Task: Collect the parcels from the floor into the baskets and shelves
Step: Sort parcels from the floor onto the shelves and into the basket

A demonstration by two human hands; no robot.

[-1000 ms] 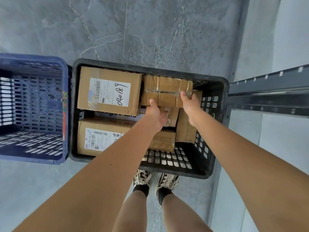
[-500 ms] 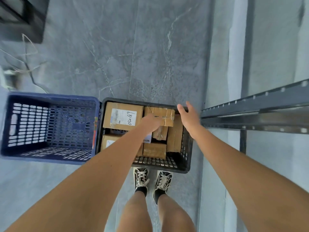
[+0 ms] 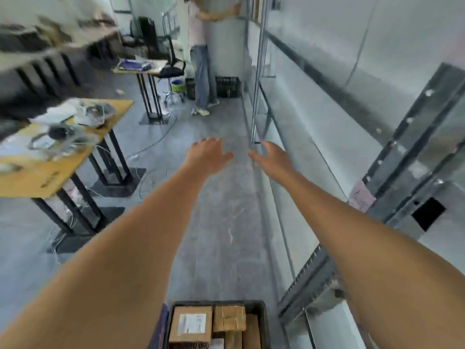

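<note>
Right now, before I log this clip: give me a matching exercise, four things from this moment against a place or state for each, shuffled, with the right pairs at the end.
Things:
1. left hand
2. black basket
3. wooden table
4. standing person

Places or states:
A. at the far end of the aisle, beside a dark crate
B. open and empty, stretched out over the floor
C. at the bottom edge of the view, packed with cardboard parcels
D. on the left, cluttered with cables and papers

Pairs: 1-B, 2-C, 3-D, 4-A
</note>
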